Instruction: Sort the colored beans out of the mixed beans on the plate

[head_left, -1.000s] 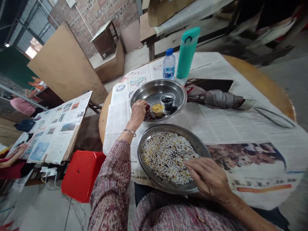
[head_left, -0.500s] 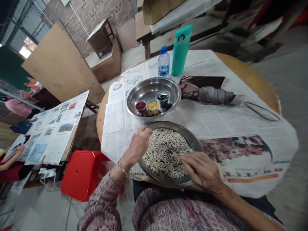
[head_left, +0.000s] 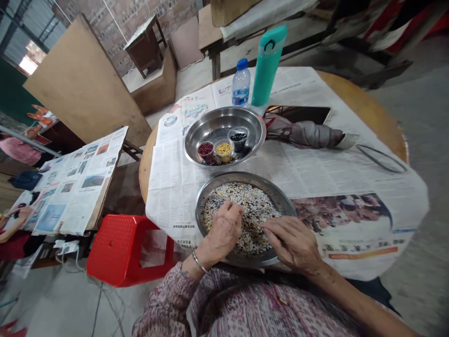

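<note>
A round steel tray (head_left: 280, 196) full of mixed white, yellow and dark beans lies on the newspaper in front of me. My left hand (head_left: 224, 229) rests in the beans at the tray's near left, its fingers curled down onto them. My right hand (head_left: 291, 241) lies on the beans at the near right, fingers pressed together at the tips. Whether either hand holds beans is hidden. Behind stands a second steel tray (head_left: 213, 124) with three small cups: red beans (head_left: 205, 149), yellow beans (head_left: 223, 149) and black beans (head_left: 238, 137).
A teal flask (head_left: 266, 65) and a water bottle (head_left: 241, 84) stand at the table's far side. A folded grey umbrella (head_left: 308, 135) lies to the right of the far tray. A red plastic stool (head_left: 129, 250) and a newspaper-covered board (head_left: 73, 182) are on my left.
My left hand has come back from the red bean cup in the far tray and settled into the near tray's beans. My right hand has stayed on the beans.
</note>
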Demonstrator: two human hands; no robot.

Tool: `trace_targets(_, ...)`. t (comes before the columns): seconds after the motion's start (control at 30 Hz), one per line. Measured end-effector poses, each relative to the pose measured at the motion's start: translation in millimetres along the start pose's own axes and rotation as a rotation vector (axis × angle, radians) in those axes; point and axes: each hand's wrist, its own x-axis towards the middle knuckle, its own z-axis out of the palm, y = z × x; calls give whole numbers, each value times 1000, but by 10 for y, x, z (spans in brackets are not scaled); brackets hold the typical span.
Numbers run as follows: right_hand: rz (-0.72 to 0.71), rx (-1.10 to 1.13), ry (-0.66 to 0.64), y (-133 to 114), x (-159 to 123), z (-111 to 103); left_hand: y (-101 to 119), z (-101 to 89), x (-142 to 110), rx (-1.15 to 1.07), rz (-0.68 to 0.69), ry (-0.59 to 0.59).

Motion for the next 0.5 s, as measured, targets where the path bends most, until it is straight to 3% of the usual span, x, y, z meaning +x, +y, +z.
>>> trace_targets(0.1,9,-2,15,8,-16,1,152,28,-134,9,125,-130)
trace_targets(0.23,27,-6,26,14,-39,6,229,86,-169,180,263,-262)
trace_targets(0.37,27,-19,25,10,-36,5,110,44,32,302,351,-249)
trace_targets(0.5,31,-17,21,10,-31,1,-95,-106,285,306,159,-99)
